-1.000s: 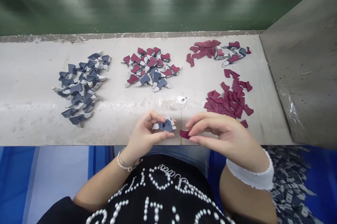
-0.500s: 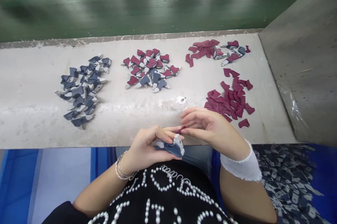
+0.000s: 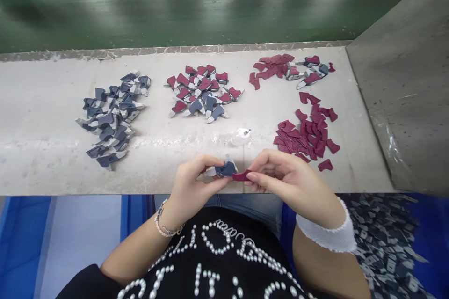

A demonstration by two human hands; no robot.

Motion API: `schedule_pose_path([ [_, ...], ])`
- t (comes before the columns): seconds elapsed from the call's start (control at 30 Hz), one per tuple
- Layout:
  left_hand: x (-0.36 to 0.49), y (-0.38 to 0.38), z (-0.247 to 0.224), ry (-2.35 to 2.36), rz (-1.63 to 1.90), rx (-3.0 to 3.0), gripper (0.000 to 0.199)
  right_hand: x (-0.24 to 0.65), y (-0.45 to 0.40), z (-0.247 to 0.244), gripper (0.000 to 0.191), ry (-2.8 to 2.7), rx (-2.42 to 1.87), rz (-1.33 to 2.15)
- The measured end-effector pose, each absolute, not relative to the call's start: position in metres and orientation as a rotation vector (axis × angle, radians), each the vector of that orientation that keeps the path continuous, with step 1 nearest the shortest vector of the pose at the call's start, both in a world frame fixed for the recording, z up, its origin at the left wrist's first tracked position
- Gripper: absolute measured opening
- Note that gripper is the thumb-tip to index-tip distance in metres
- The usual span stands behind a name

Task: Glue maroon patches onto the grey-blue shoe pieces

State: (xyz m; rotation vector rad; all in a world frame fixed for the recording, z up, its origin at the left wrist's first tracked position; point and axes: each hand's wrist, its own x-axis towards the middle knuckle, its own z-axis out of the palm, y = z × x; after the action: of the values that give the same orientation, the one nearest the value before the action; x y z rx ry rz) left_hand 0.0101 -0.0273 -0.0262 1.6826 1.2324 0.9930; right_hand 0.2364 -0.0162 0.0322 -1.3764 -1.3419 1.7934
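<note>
My left hand [image 3: 192, 179] pinches a blue-grey and white part [image 3: 225, 168] above the table's front edge. Between the thumb and fingers of my right hand [image 3: 284, 175] is a dark red piece [image 3: 241, 176], whose left end meets the blue-grey part. On the table lie a pile of blue-grey and white parts [image 3: 105, 120] at the left and a middle pile of similar parts [image 3: 204, 84], many with red faces. Loose red pieces [image 3: 308, 133] are heaped beyond my right hand.
More red pieces [image 3: 271, 66] and a few mixed parts [image 3: 310, 72] lie at the back right. A small clear item [image 3: 241, 136] sits near mid-table. A metal panel [image 3: 407, 74] stands at the right. Below it, a blue bin holds many grey parts [image 3: 386, 243].
Both hands have shifted; the blue-grey part has turned and moved up, away from my body. The red piece now shows more clearly in my right hand, against the part.
</note>
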Motion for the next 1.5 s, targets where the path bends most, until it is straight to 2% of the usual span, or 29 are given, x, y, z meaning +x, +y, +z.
schedule_pose_path([
  [0.2, 0.017, -0.028, -0.021, 1.155, 1.072, 1.654, 0.021, 0.220, -0.013, 0.024, 0.017, -1.319, -1.386, 1.797],
  [0.57, 0.015, -0.023, -0.022, 1.015, 1.147, 1.757, 0.031, 0.221, -0.015, 0.025, 0.020, -1.389, -1.443, 1.722],
  [0.87, 0.010, -0.017, -0.015, 0.902, 1.179, 1.819, 0.031, 0.225, -0.004, 0.015, 0.022, -1.259, -1.167, 1.991],
  [1.0, 0.010, -0.017, -0.013, 0.905, 1.170, 1.834, 0.031, 0.225, -0.004, 0.012, 0.015, -1.291, -1.067, 2.068],
  [1.23, 0.011, -0.018, -0.012, 0.903, 1.200, 1.812, 0.028, 0.220, -0.015, 0.028, 0.008, -1.642, -1.138, 1.735],
  [1.5, 0.013, -0.019, -0.007, 0.858, 1.187, 1.884, 0.026, 0.219, -0.016, 0.028, 0.015, -1.718, -1.152, 1.689],
])
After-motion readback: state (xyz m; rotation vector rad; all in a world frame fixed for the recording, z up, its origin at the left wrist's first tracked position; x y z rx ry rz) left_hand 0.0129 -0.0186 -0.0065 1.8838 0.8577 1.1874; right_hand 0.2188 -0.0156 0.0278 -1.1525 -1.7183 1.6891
